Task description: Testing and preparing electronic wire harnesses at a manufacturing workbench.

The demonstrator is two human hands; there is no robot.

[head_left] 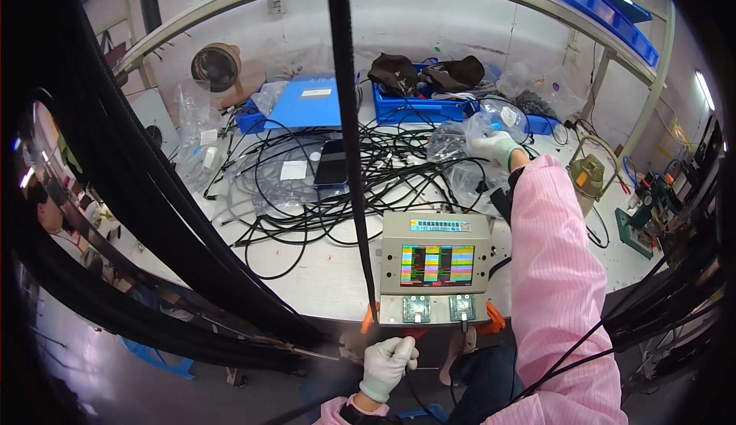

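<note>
My left hand (387,365), in a white glove, is closed just below the table's front edge. A thin black cable (409,385) comes out of its fingers and hangs down. My right hand (497,147), gloved too, reaches far over the table to a clear plastic bag (477,124). Its fingertips blend into the plastic, so its grip does not show. A beige test box (435,229) with a lit colour screen (437,265) stands at the front edge. Of its two small green boards, the right board (463,308) has a black plug at its lower edge.
Tangled black cables (391,166) cover the table's middle, beside a dark phone (332,164). Behind are a blue folder (307,103) and a blue crate (418,109) with dark cloth. A brass-coloured device (589,173) and a green tool (644,214) stand right. Thick black straps cross the left side.
</note>
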